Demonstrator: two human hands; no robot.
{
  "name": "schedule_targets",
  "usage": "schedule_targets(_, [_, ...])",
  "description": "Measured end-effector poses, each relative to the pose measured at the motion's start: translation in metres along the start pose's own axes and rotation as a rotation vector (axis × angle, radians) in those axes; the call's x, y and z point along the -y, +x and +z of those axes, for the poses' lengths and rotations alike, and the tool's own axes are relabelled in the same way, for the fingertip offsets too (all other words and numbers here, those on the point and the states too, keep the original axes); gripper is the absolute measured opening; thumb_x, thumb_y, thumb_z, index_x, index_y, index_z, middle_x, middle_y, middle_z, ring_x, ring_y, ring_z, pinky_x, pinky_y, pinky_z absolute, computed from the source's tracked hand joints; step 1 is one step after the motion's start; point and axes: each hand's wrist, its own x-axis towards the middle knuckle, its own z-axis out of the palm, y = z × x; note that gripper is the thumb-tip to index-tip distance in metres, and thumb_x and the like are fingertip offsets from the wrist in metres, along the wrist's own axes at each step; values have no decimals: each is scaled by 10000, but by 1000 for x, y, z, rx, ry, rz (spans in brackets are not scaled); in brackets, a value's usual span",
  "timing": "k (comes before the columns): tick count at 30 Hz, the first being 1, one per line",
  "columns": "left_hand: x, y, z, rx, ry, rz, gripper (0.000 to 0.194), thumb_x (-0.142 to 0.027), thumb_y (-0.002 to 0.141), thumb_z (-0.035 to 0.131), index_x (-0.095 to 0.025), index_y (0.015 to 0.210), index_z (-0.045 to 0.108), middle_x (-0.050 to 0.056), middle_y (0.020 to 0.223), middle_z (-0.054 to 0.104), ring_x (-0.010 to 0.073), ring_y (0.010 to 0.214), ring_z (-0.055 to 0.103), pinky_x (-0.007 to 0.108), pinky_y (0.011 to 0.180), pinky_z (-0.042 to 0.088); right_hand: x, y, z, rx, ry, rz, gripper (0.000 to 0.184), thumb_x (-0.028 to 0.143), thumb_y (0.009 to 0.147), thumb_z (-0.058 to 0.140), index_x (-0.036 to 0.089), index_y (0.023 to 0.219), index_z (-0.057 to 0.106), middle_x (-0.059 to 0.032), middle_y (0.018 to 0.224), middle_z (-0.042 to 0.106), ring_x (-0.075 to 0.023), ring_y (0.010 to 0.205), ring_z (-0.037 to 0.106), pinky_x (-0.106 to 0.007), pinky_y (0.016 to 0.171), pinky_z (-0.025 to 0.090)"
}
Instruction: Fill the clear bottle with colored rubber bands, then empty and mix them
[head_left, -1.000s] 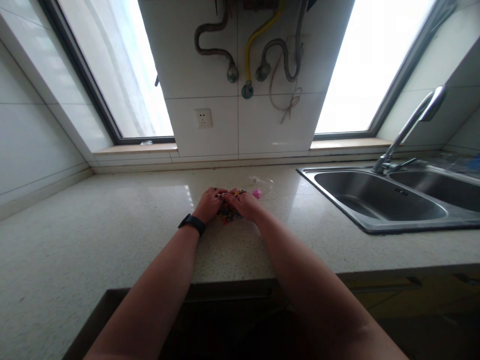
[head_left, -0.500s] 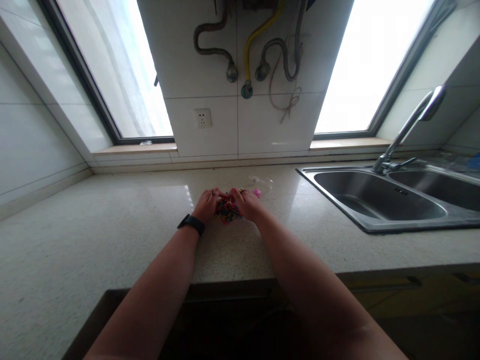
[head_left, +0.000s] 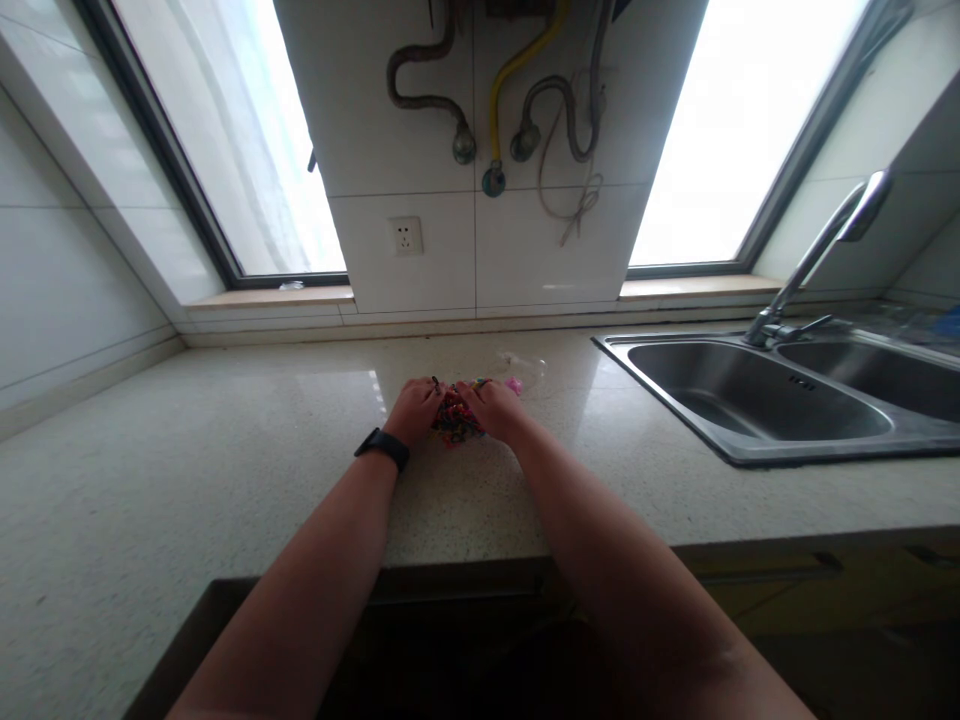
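A heap of small multicoloured pieces (head_left: pixel 456 420), mostly red and dark, lies on the pale speckled counter (head_left: pixel 465 510); the pieces are too small to name. At its left side is my left hand (head_left: pixel 417 408), wearing a black wristband, its fingers closed with a small dark bit showing at the tips. My right hand (head_left: pixel 493 408) rests over the heap's right side, fingers bent together into the pieces. Whatever it pinches is hidden. Just beyond the right knuckles sits a bright pink piece (head_left: pixel 514 385).
Behind the hands lies a crumpled clear plastic wrapper (head_left: pixel 529 366). To the right is a steel double sink (head_left: pixel 720 455) with a tall faucet (head_left: pixel 814 250). A tiled wall with a socket (head_left: pixel 406 236) and pipes (head_left: pixel 493 130) stands behind, between two windows.
My left hand has shifted slightly right, towards the right fingertips. The right fingers have moved a little left over the heap. The forearms stay nearly still.
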Motion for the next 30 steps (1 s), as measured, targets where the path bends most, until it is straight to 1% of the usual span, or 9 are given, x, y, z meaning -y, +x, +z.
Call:
schedule_targets(3, [1, 0, 0, 3, 164, 54, 407, -330, 950, 387, -164, 754, 703, 86, 831, 692, 204, 820, 603, 352, 857, 434, 1, 1, 0, 20, -32, 20, 671, 560, 993, 228, 169, 811, 742, -128, 838, 730, -205, 788, 665, -268, 668, 387])
schedule_targets(6, [2, -1, 0, 17, 203, 55, 356, -305, 929, 419, -167, 788, 715, 82, 892, 707, 210, 883, 611, 357, 891, 419, 2, 1, -1, 36, -70, 21, 649, 552, 992, 250, 166, 835, 747, -133, 862, 736, -214, 815, 670, -274, 683, 395])
schedule_targets(10, [2, -1, 0, 23, 182, 69, 311, -242, 896, 442, -187, 909, 748, 67, 942, 726, 211, 950, 620, 360, 940, 410, 2, 0, -2, 42, -74, -4, 575, 536, 992, 283, 193, 938, 741, -120, 948, 740, -214, 897, 670, -275, 734, 403])
schedule_targets(14, [1, -1, -1, -17, 154, 57, 326, -188, 841, 473, -190, 1016, 747, 72, 1008, 726, 219, 996, 621, 378, 984, 412, 1, -1, -3, 57, -83, -16, 512, 510, 997, 298, 211, 1027, 713, -112, 981, 733, -220, 919, 665, -282, 737, 403])
schedule_targets(20, [5, -1, -1, -71, 138, 64, 384, -107, 766, 458, -195, 977, 766, 70, 975, 713, 224, 972, 614, 399, 978, 435, 2, -1, -4, 72, -74, -39, 559, 508, 1010, 225, 209, 1056, 695, -122, 1008, 726, -230, 924, 664, -297, 720, 399])
schedule_targets(26, [8, -1, 0, -89, 129, 40, 369, -103, 775, 449, -213, 906, 775, 65, 954, 698, 224, 967, 599, 419, 991, 431, 2, -2, -6, 91, -88, -62, 588, 484, 1019, 171, 214, 1078, 690, -110, 1010, 725, -230, 932, 656, -296, 719, 395])
schedule_targets(28, [6, -1, 0, -98, 97, 45, 354, -111, 776, 461, -202, 934, 765, 69, 956, 696, 223, 960, 597, 422, 988, 433, 1, -2, -6, 100, -99, -71, 589, 463, 1024, 159, 203, 1094, 683, -115, 1020, 721, -232, 950, 650, -296, 734, 396])
schedule_targets(30, [2, -1, -1, -111, 19, 47, 390, -108, 761, 470, -180, 1044, 728, 76, 1012, 692, 217, 964, 592, 407, 958, 456, 0, -1, -4, 109, -113, -100, 565, 440, 1028, 168, 195, 1126, 668, -120, 1043, 715, -237, 968, 644, -300, 751, 397])
